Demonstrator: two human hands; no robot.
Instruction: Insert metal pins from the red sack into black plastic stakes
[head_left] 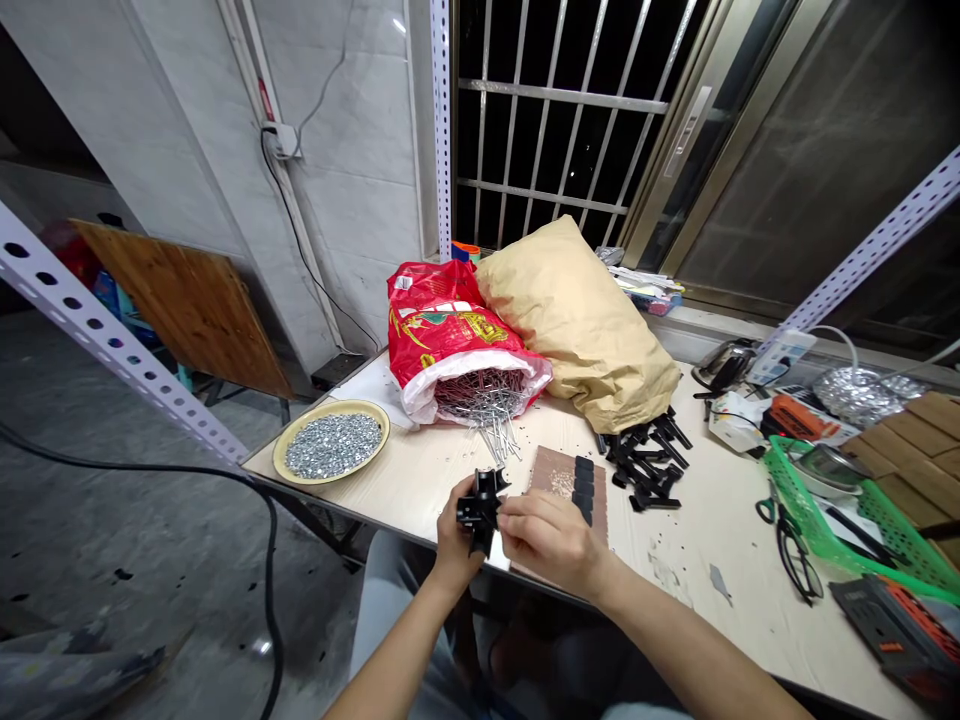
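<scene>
My left hand [451, 548] is wrapped round a black plastic bracket-like part [480, 512] with several arms, held just over the table's front edge. Against the right side of that part, my right hand [553, 535] is closed in a pinch; whatever lies between its fingertips is hidden. Just beyond the hands, a brown board [546, 467] carries a row of black square pieces [583, 478] and a scatter of tiny light bits [561, 484]. Long thin metal pins [491, 405] spill toward me from a red bag [450, 320].
A yellow dish [280, 464] of small silvery pieces stands on the left table corner. Loose black parts [649, 460] lie below a tan sack [577, 320]. On the right are scissors [770, 505], glasses [796, 560], a green basket [810, 530] and an orange-black case [904, 630].
</scene>
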